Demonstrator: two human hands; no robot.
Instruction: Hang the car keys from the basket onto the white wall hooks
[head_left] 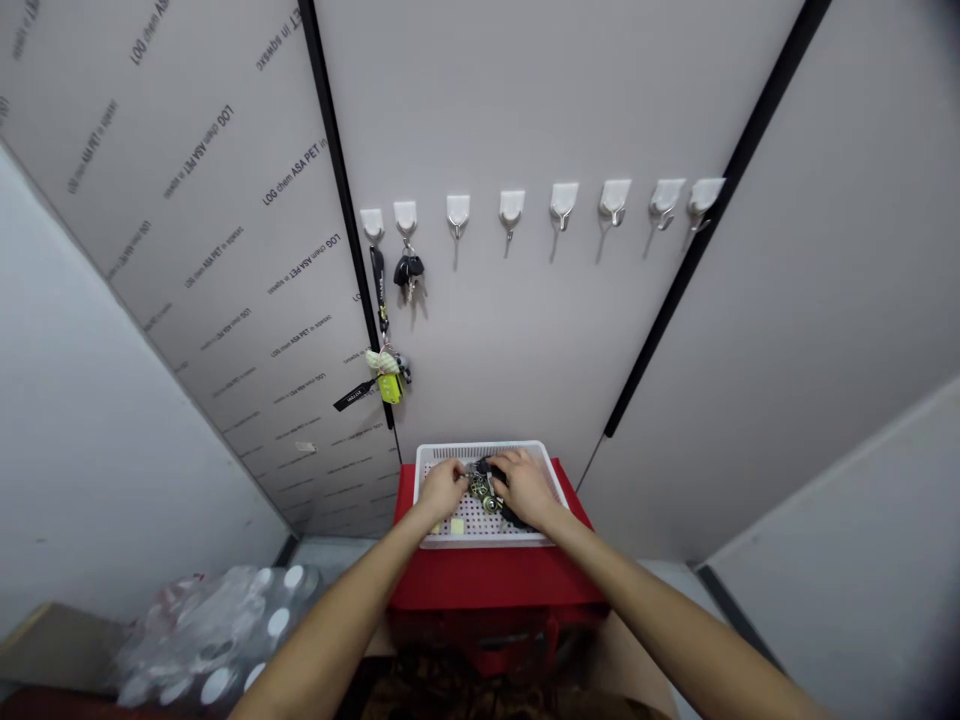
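Both of my hands reach into a white perforated plastic basket (487, 449) and meet over a tangled bunch of keys and metal rings (484, 488). My left hand (442, 490) has its fingers at the bunch's left side. My right hand (525, 487) lies over its right side, near a black strap or key fob (512, 515). My hands hide part of the bunch. Two small pale yellow squares (457, 526) lie in the basket's near part.
Above the basket, a row of white adhesive hooks (511, 208) runs along a grey wall. Keys (409, 270), a black lanyard (379, 285) and a yellow tag bundle (388, 385) hang at the left. The basket stands on a red stool (491, 580), beside plastic-wrapped bottles (217, 635).
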